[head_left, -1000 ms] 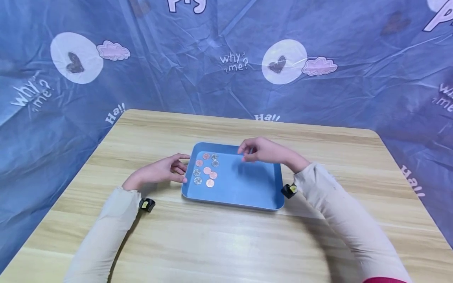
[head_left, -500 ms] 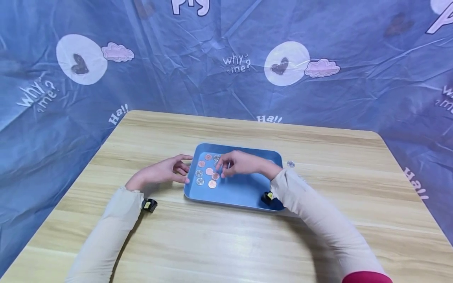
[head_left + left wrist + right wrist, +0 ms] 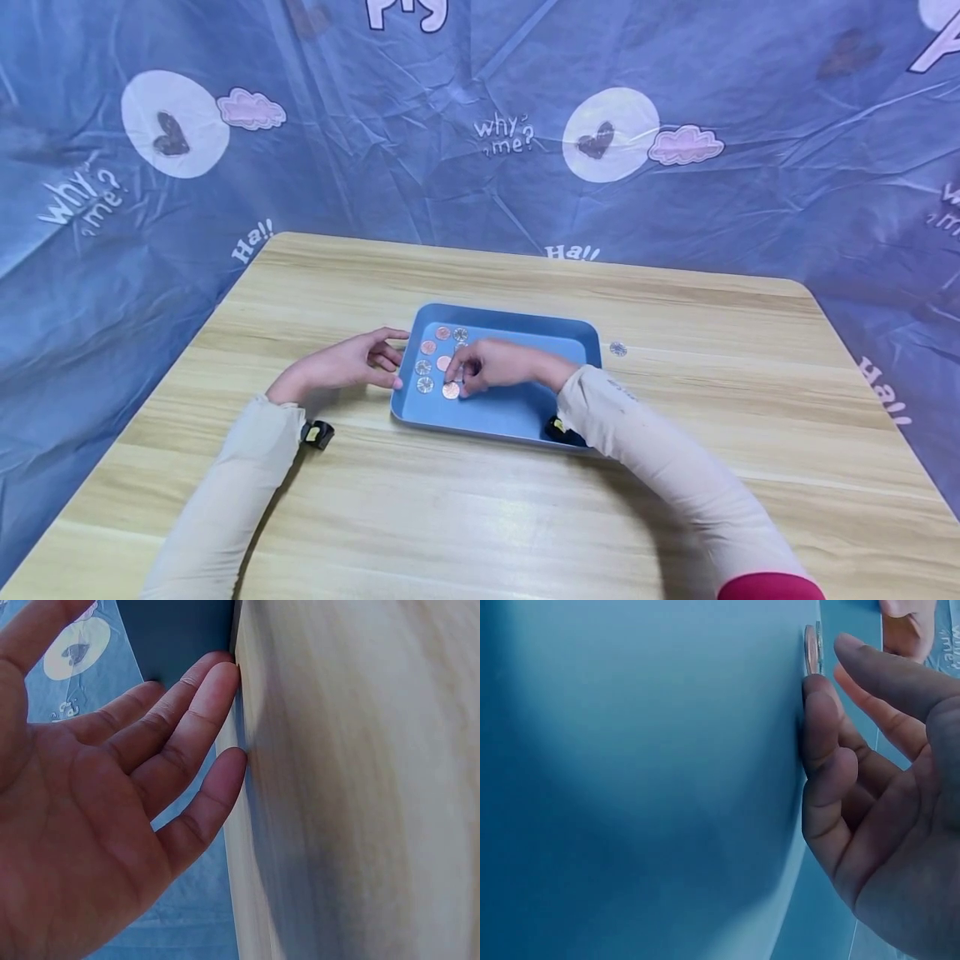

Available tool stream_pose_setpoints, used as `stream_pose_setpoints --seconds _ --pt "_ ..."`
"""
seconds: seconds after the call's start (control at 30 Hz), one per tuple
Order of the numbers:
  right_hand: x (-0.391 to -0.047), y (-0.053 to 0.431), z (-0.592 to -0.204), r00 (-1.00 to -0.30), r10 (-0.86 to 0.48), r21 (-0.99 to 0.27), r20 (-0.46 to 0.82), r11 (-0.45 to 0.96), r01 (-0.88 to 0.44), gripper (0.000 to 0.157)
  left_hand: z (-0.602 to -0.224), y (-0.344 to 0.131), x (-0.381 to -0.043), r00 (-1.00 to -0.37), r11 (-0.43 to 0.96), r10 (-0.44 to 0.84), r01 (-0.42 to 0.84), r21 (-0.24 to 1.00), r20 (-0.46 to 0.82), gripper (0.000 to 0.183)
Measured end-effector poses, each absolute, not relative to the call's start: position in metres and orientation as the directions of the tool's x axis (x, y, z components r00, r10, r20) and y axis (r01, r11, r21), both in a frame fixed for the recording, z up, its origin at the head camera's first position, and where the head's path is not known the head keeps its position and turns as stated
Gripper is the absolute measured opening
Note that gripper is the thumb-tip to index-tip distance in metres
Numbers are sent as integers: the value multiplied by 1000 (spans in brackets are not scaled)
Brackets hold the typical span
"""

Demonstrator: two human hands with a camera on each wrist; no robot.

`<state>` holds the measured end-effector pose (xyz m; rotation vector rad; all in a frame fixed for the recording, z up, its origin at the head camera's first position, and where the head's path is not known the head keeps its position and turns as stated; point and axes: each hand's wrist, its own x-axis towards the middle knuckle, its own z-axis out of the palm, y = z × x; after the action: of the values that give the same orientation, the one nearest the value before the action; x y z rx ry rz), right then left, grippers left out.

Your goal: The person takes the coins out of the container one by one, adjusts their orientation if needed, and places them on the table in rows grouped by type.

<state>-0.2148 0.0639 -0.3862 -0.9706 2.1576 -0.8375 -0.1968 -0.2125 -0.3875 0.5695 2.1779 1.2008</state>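
A shallow blue tray [image 3: 502, 408] lies on the table, with several copper and silver coins in its left part. My left hand [image 3: 345, 360] is at the tray's left end, fingers loosely spread; in the left wrist view its fingertips reach the tray's wall [image 3: 176, 634]. Over the coins is my right hand [image 3: 501, 364], its thumb and forefinger apart on either side of a copper coin [image 3: 451, 390]. The right wrist view shows a copper coin [image 3: 809, 649] edge-on just beyond the fingertips, while the other fingers curl low over the tray floor. This hand covers some coins.
A lone silver coin [image 3: 618, 349] lies on the wooden table [image 3: 465, 517], to the right of the tray. A blue printed cloth [image 3: 420, 158] hangs behind the table. Black wrist cameras sit under both sleeves.
My right hand has moved left and nearer to me, from the tray's far right side to the coins. The silver coin on the table has come into view. The left hand stays put.
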Motion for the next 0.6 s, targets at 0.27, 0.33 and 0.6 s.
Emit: stream_pose_setpoints --seconds 0.27,0.33,0.6 --pt "-216 59 -392 -548 -800 -711 -246 533 -459 20 -387 -213 -197 -735 497 616 85 863 -282 84" --pt "-216 58 -393 -555 -798 -701 -235 535 -472 19 -387 -212 -198 -735 497 617 86 863 -282 84" --pt "-215 57 -395 -565 -800 -629 -202 548 -551 17 -386 -212 -197 -739 502 612 87 860 -282 83"
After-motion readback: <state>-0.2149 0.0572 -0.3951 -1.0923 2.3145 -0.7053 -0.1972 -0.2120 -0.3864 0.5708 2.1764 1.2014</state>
